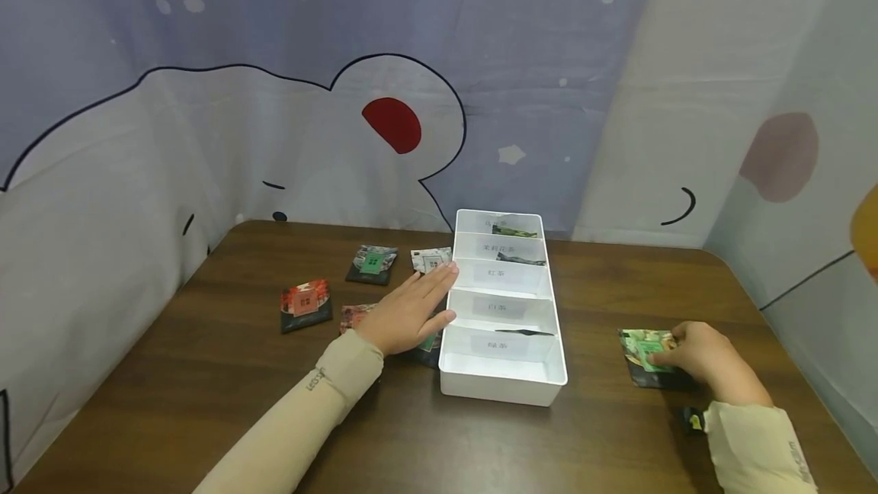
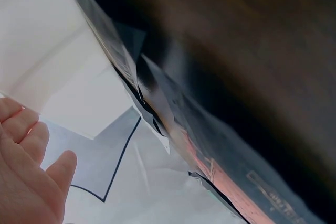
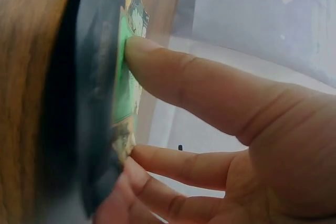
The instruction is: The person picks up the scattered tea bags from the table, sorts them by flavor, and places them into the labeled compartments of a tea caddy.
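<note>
A white divided box (image 1: 501, 391) with labelled compartments stands mid-table. My left hand (image 1: 410, 315) is at its left wall with fingers straight, above some sachets; the left wrist view shows that hand (image 2: 29, 166) beside the white wall. To the right, my right hand (image 1: 713, 360) pinches a green-and-black tea sachet (image 1: 645, 353) lying at the table surface. In the right wrist view the thumb lies on the green label of this sachet (image 3: 97, 93), with the other fingers at its edge. Thin sachets stand in some compartments, such as the back one (image 1: 514, 232).
Left of the box lie a red sachet (image 1: 306, 305), a dark green-labelled sachet (image 1: 373, 264) and a white one (image 1: 430, 258); others are partly under my left hand. A small black packet (image 1: 693, 420) is near my right sleeve. A patterned curtain (image 1: 309, 143) hangs behind the table.
</note>
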Motion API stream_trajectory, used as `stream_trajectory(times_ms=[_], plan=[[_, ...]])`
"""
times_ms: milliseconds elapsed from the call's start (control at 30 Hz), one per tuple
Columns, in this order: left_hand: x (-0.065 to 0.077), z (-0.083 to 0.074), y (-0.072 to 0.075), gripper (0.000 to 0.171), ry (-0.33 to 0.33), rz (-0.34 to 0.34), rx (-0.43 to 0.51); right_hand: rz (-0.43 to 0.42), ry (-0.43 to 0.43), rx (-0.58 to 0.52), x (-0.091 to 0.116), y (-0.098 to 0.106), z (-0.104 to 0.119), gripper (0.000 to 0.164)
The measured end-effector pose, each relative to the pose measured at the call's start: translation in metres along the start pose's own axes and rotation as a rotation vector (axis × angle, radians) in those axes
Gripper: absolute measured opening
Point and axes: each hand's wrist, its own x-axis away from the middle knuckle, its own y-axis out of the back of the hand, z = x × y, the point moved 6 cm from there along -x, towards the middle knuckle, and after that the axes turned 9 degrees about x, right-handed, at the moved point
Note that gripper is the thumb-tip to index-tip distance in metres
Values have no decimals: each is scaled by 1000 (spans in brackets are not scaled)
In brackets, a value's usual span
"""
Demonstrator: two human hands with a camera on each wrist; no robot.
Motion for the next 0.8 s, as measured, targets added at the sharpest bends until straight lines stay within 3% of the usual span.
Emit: stream_trajectory(times_ms=[233, 567, 800], plan=[[0, -2, 1, 69, -7, 0, 5, 35, 10, -136, -1, -4, -3, 78], [0, -3, 2, 69, -13, 2, 6, 11, 32, -248, 1, 1, -5, 53], [0, -2, 2, 70, -21, -8, 12, -38, 35, -327, 7, 10, 5, 48]])
